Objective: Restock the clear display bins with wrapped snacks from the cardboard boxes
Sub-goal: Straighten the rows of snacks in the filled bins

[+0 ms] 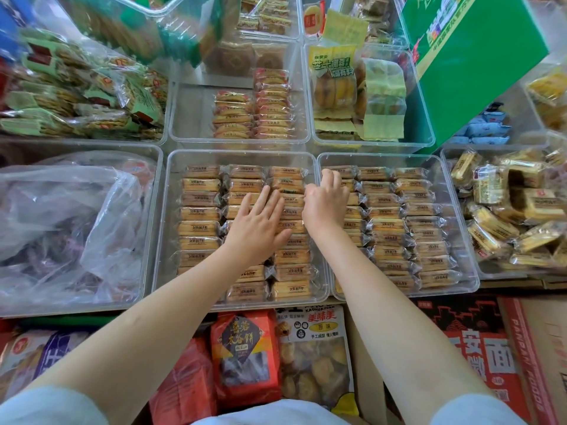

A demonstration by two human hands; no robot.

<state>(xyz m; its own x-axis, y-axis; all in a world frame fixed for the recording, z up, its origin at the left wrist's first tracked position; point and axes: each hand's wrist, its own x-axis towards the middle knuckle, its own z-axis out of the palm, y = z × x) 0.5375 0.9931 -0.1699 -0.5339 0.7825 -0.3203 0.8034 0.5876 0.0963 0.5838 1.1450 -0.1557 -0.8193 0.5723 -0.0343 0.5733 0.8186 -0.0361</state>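
Two clear bins sit side by side in front of me, both packed with neat rows of tan wrapped snacks. My left hand (257,222) lies flat, fingers straight, pressing on the snacks (199,213) in the middle bin (242,153). My right hand (325,200) hovers over the wall between the two bins. Its fingers bend down onto the left column of snacks (426,234) in the right bin (380,156). Whether they hold a pack is hidden. A green cardboard box (478,62) stands tilted at the upper right.
A bin with a crumpled plastic bag (70,216) is at the left, and a bin of loose yellow snack packs (506,216) at the right. More half-filled bins (239,139) line the back. Red snack bags (245,354) and printed cartons (537,348) lie below the bins.
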